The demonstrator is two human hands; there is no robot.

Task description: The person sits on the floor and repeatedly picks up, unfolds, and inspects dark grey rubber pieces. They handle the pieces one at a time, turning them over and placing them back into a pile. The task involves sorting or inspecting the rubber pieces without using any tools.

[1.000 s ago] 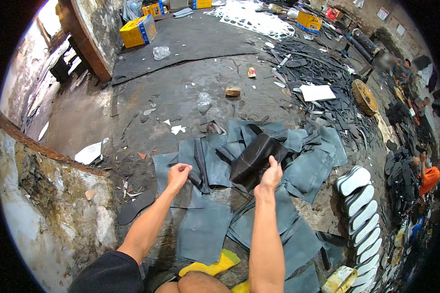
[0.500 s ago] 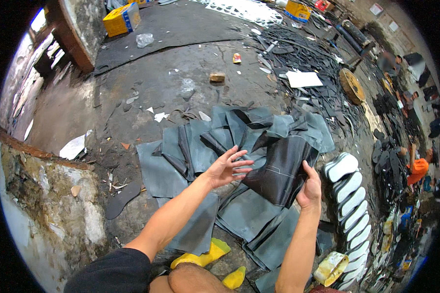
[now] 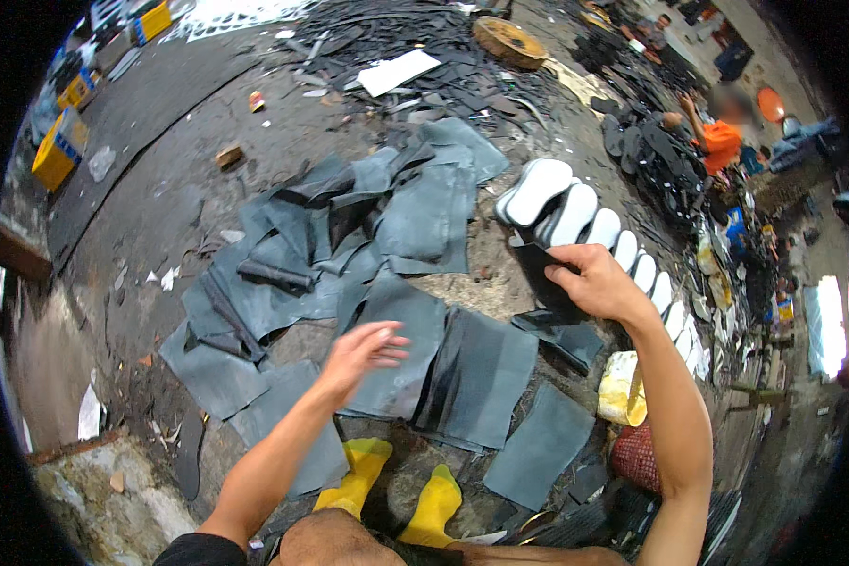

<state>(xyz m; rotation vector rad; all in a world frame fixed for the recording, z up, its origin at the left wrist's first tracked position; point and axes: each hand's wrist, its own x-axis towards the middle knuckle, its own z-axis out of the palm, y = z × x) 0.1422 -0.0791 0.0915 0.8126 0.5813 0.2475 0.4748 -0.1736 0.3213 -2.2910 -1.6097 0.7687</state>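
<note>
My right hand (image 3: pixel 590 281) is closed on the edge of a black rubber sheet (image 3: pixel 538 274), which hangs beside the row of white-topped shoe soles (image 3: pixel 571 215). My left hand (image 3: pixel 366 357) hovers over the grey-green rubber sheets (image 3: pixel 396 311); its fingers are apart, slightly blurred, and nothing is in them. More of these sheets lie crumpled and overlapping in a heap on the floor. Under my right wrist lies a small folded dark sheet (image 3: pixel 561 338). A flat single sheet (image 3: pixel 542 443) rests nearer to me.
A yellowed white container (image 3: pixel 623 389) and a red woven item (image 3: pixel 638 457) stand near my right forearm. My yellow-socked feet (image 3: pixel 434 509) are at the front. Black offcuts (image 3: pixel 368 47) pile up at the back. A person in orange (image 3: pixel 722 144) sits at the far right.
My view has swung to the right. The black sheet in my right hand has moved away from the heap toward the white-topped soles. My left hand has come back nearer to me.
</note>
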